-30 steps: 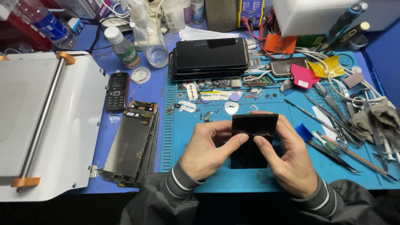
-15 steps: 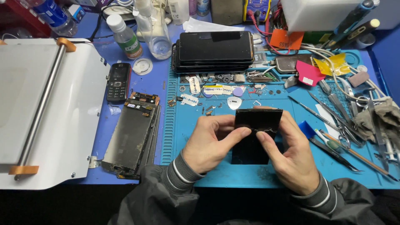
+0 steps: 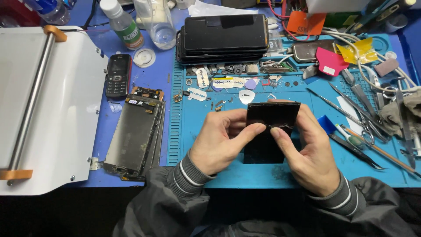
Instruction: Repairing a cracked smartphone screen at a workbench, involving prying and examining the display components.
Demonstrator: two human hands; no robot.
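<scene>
A: Head view: a black panel (image 3: pixel 272 117) is held over the blue mat (image 3: pixel 193 145) by both hands, the left hand (image 3: pixel 221 140) and right hand (image 3: pixel 307 151) closed on its sides, thumbs pressed near a cracked edge. How is it best handled?

B: Thumb pressure is probably best kept light and even, so the crack is not spread.

A: What can be counted?

B: One keypad phone (image 3: pixel 117 75), one stack of phones (image 3: pixel 223 37) and two bottles (image 3: pixel 123 24) are seen.

The black panel's (image 3: pixel 272 116) side edges hide under both thumbs; bottles (image 3: pixel 125 24) beyond the left hand (image 3: pixel 219 142) are cropped.
</scene>
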